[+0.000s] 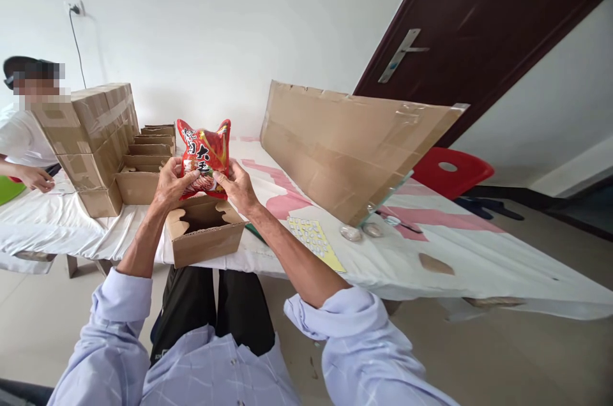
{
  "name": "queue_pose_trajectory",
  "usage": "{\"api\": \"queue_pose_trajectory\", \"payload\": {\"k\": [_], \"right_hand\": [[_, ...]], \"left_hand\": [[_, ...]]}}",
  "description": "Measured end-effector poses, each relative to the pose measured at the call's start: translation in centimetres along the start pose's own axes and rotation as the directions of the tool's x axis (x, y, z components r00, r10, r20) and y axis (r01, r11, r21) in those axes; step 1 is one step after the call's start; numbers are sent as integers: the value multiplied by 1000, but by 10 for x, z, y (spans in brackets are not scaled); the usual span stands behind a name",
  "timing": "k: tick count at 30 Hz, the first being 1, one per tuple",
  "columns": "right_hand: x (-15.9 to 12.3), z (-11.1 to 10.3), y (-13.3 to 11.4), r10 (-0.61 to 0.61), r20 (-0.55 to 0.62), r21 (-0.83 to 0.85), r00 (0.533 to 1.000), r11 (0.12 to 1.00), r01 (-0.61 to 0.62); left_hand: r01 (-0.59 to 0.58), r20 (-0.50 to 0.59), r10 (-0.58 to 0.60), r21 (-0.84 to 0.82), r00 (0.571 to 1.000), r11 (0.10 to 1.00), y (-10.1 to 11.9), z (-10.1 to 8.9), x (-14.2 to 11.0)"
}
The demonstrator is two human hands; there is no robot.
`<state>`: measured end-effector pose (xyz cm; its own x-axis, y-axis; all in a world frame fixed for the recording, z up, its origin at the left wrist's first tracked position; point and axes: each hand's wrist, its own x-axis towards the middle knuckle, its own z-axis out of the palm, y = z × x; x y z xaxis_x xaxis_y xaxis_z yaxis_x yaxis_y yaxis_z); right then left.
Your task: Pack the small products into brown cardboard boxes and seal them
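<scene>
Between my two hands is a puffed red snack packet [205,150] with large dark characters on its front. My left hand [172,181] grips its left side, thumb across the front. On the other side, my right hand [238,186] pinches the right edge, its thumb on the front too. Just below the packet stands an open cardboard box [208,246] at the table's near edge. Its flaps are up, and I cannot make out what lies inside. The packet is above the box, and the fingers behind it are hidden.
Stacked closed cartons [90,131] and a row of open boxes [143,186] stand left. A big cardboard sheet [345,144] leans at the back. A yellow sticker sheet [318,245] and tape rolls [352,233] lie right. Another person [26,138] sits far left. A red chair [450,170] is behind.
</scene>
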<state>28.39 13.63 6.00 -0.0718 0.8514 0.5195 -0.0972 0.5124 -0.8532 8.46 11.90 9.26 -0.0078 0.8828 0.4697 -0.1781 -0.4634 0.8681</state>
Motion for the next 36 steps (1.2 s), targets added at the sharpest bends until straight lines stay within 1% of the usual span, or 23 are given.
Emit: {"api": "queue_pose_trajectory", "payload": {"k": [2,4,7,10,12,16,20,23,30,33,36], "right_hand": [[0,1,-4,-31,-3,-14,1000,999,31],[0,2,-5,-31,4,11,1000,999,31],[0,3,-5,3,31,101,1000,995,-6],[3,3,-1,41,44,171,998,984,-48],[5,3,1,65,44,190,997,979,-73],[7,3,8,98,46,225,994,969,-106],[7,6,14,116,60,259,991,957,-127],[6,7,17,124,76,277,989,951,-140],[1,8,16,167,80,284,983,941,-183],[0,9,14,169,60,236,984,955,-178],[-2,10,9,157,24,162,987,974,-159]], "left_hand": [[-39,-18,39,14,999,999,2,1,1],[-68,-28,69,46,997,997,4,1,0],[-95,-10,96,85,995,992,7,2,-4],[-109,24,108,79,994,991,9,3,-8],[-107,29,106,48,994,993,8,3,-9],[-87,-12,87,-13,996,996,5,3,-6],[-52,-48,51,-16,998,999,0,-2,-3],[-50,-72,49,-7,996,999,-3,-4,-3],[-47,-88,49,26,995,999,-10,-7,-5],[-39,-87,42,37,995,999,-11,-8,-6],[-39,-55,42,54,998,998,-8,-6,-8]]}}
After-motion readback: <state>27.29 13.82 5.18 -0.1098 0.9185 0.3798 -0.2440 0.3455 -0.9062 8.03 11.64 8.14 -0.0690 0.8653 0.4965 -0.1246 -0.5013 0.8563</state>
